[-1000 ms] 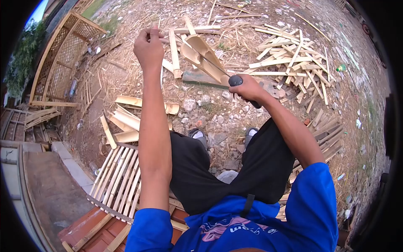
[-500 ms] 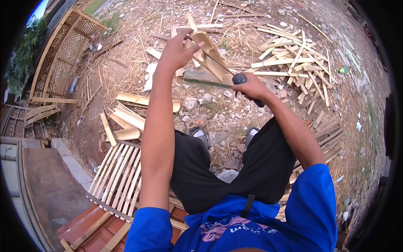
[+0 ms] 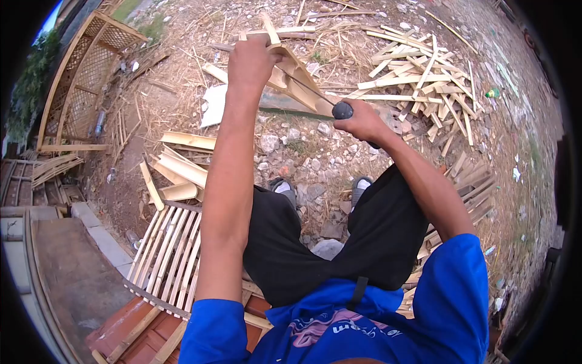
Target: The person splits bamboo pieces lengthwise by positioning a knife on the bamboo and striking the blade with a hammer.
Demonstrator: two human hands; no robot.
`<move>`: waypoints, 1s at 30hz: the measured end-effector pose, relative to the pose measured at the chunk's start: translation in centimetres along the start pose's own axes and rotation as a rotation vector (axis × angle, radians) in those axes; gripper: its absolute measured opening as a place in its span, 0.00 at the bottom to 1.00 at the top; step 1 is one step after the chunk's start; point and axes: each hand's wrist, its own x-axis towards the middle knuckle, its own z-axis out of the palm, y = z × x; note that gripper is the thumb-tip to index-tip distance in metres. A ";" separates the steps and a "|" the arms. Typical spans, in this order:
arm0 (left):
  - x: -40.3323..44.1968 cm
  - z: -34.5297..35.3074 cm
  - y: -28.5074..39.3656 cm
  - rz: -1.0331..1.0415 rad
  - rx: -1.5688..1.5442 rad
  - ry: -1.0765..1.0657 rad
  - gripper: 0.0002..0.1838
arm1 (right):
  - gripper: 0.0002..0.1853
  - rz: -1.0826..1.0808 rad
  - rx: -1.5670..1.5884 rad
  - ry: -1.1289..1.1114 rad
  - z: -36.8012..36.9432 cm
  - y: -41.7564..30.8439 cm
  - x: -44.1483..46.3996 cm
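My left hand (image 3: pixel 250 65) is closed around the upper end of a split bamboo piece (image 3: pixel 296 91), whose hollow inner side shows. Its fingertips are partly hidden behind the wrist and the bamboo. In my right hand (image 3: pixel 365 124) is a long-bladed knife with a black handle (image 3: pixel 342 110). The thin dark blade (image 3: pixel 306 86) slants up and left along the hollow of the bamboo towards my left hand. Below the bamboo's lower end lies a greenish board or beam (image 3: pixel 285 104) on the ground.
A heap of split bamboo strips (image 3: pixel 418 79) lies at right. Wider split halves (image 3: pixel 182 167) rest at left, beside a slatted bamboo panel (image 3: pixel 167 255). More strips (image 3: pixel 470 194) lie by my right leg. A lattice frame (image 3: pixel 85 91) stands far left. Stones (image 3: pixel 270 143) and straw cover the ground.
My left hand has gone from spread fingers to a grip on the bamboo's upper end. My right hand and the knife have shifted only slightly.
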 end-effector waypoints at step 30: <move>-1.4 0.2 -1.7 -0.028 0.018 0.057 0.17 | 0.29 0.506 -0.610 -0.320 -1.6 8.2 2.2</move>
